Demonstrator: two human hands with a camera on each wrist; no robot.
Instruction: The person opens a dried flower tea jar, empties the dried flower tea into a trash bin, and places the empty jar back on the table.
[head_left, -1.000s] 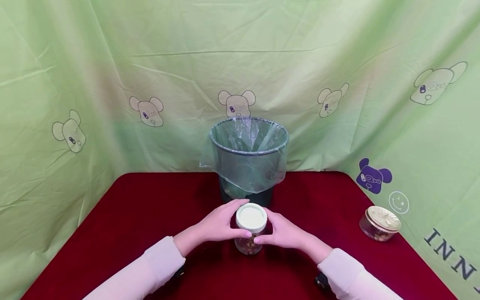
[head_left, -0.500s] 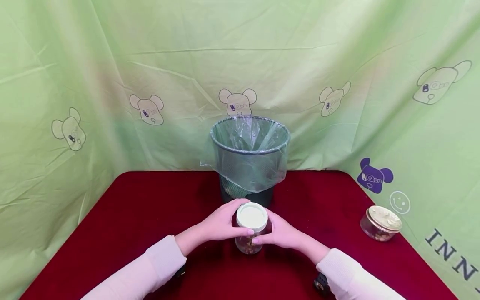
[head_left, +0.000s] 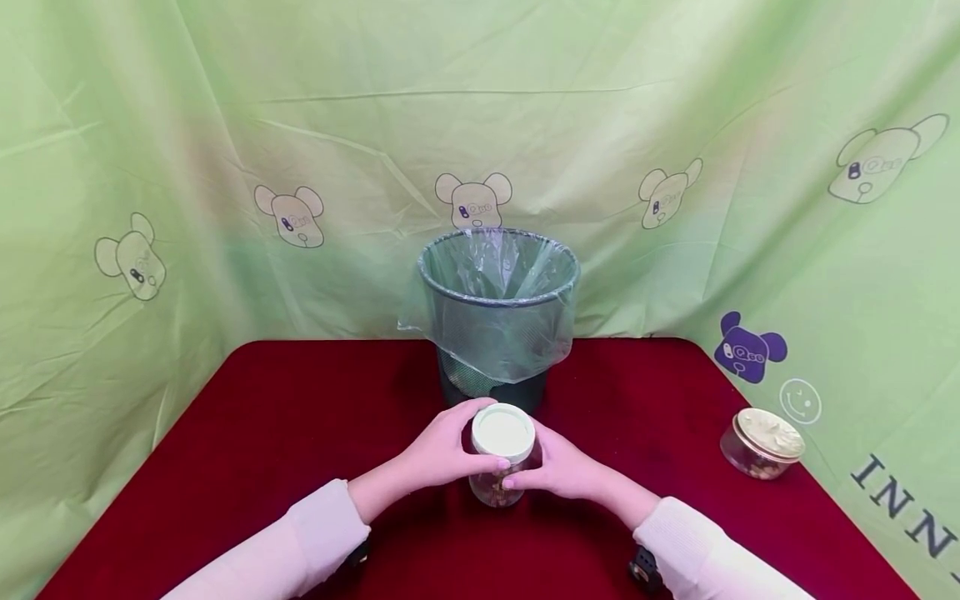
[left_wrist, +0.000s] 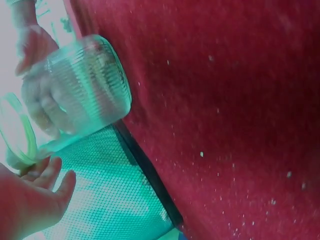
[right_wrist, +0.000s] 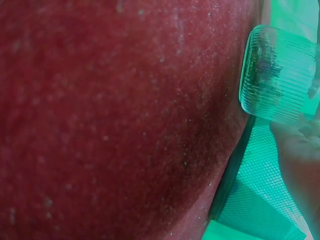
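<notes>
A creased, pale green curtain (head_left: 375, 50) rises behind the far edge of the dark red surface (head_left: 315, 417) and along its left and right edges. Outlined bear heads (head_left: 297, 217) dot it; a purple bear head (head_left: 750, 348) shows near the far right corner, dark letters (head_left: 903, 506) beside the right edge.

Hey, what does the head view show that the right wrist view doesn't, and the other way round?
Only the head view shows the tub at the right, the purple print, the bin's rim and the jar's lid. Only the right wrist view makes out the ribs on the jar's side. Both share the jar, the right hand, the bin and the red cloth. Whether the right wrist view catches the left hand, I can't tell.
</notes>
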